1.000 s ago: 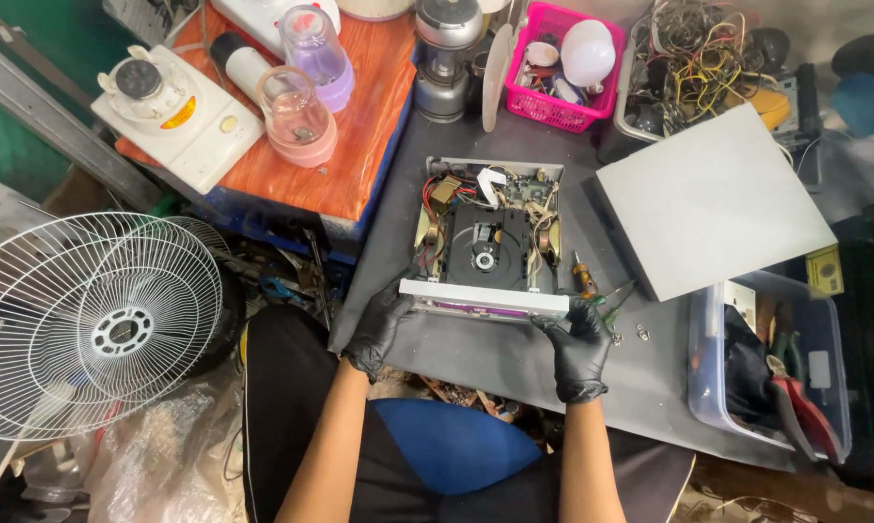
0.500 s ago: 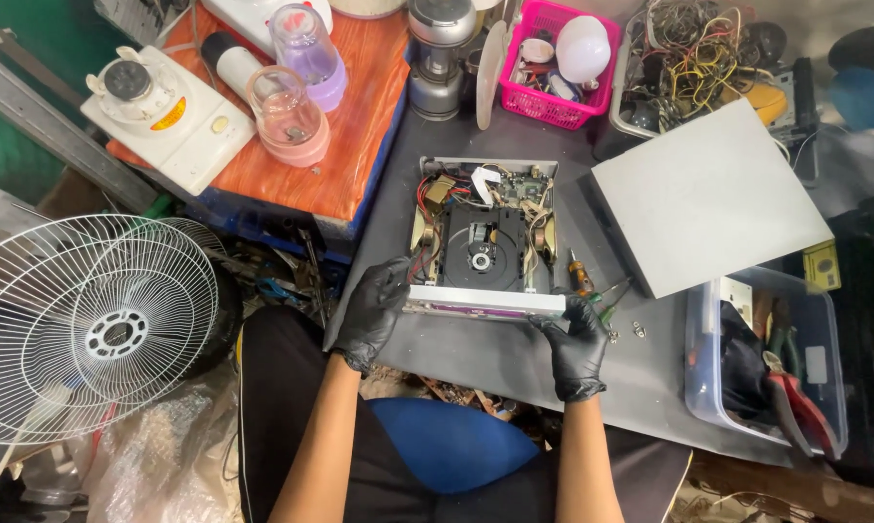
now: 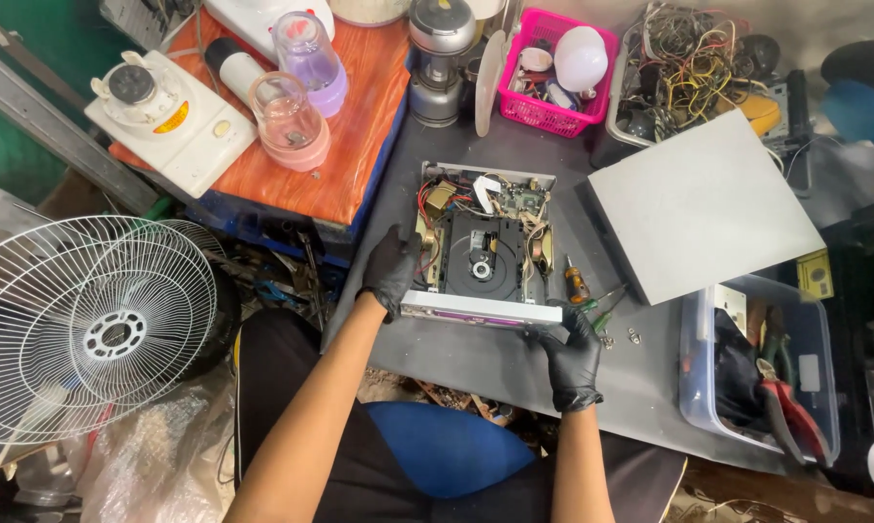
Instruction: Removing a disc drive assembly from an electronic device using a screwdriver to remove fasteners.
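Note:
An opened disc player (image 3: 483, 247) lies on the dark grey workbench (image 3: 650, 378), its cover off, showing a black disc tray, wires and circuit boards. My left hand (image 3: 391, 269), in a black glove, grips the player's left side. My right hand (image 3: 571, 356), also gloved in black, holds the front right corner by the silver front panel. A small screwdriver with an orange handle (image 3: 576, 283) lies just right of the player, with loose screws (image 3: 634, 337) near it.
The player's grey cover (image 3: 703, 208) rests to the right. A clear tub with pliers (image 3: 762, 373) sits at the right edge. Behind are a pink basket (image 3: 553, 73), a wire tangle (image 3: 689, 58) and blender jars (image 3: 290, 121) on an orange board. A white fan guard (image 3: 88, 324) stands at left.
The player has slid away from me on the bench. My left hand went from the front left corner up along the left side; my right hand stays at the front right corner.

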